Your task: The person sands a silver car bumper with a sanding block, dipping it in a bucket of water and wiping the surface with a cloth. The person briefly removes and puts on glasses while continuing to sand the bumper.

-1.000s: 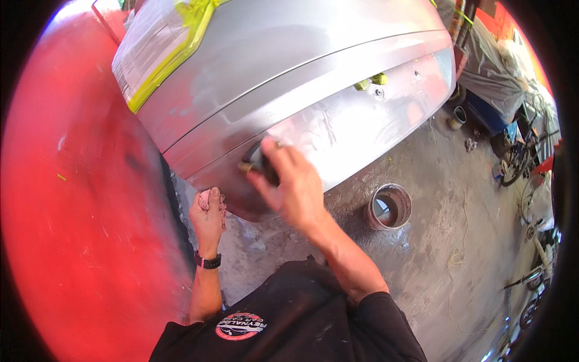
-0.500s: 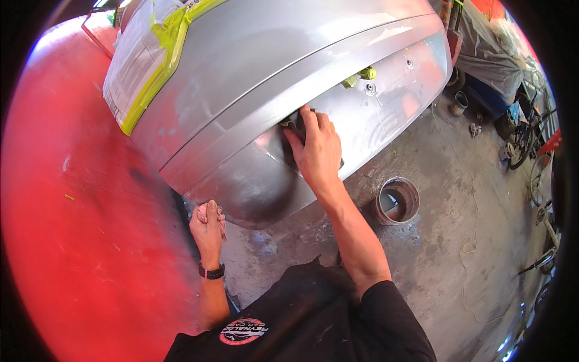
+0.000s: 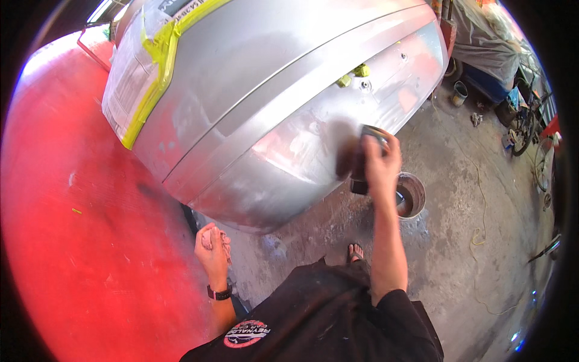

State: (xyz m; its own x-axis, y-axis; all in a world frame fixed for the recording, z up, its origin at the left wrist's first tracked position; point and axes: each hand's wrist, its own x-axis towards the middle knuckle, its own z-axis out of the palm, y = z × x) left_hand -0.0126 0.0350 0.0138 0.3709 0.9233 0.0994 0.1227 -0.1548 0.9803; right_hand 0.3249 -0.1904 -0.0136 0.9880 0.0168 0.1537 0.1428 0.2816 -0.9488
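Note:
A silver car bumper (image 3: 271,114) fills the upper middle of the head view, with yellow masking tape (image 3: 158,72) and paper over its lamp. My right hand (image 3: 380,160) presses a dark sanding block (image 3: 365,154) against the bumper's lower right face. Below the bumper's left corner, my left hand (image 3: 212,247) is closed around a crumpled pinkish rag (image 3: 221,240). It hangs apart from the bumper, and a dark watch sits on that wrist.
A round bucket (image 3: 411,194) with liquid stands on the grey concrete floor just right of my right hand. A red surface (image 3: 72,229) covers the left side. Covered items, a small can (image 3: 459,93) and cables lie at the far right. My sandalled foot (image 3: 356,250) shows below.
My right hand has slid the sanding block rightward along the bumper, from its left corner to its right part. The left hand keeps hold of the rag below.

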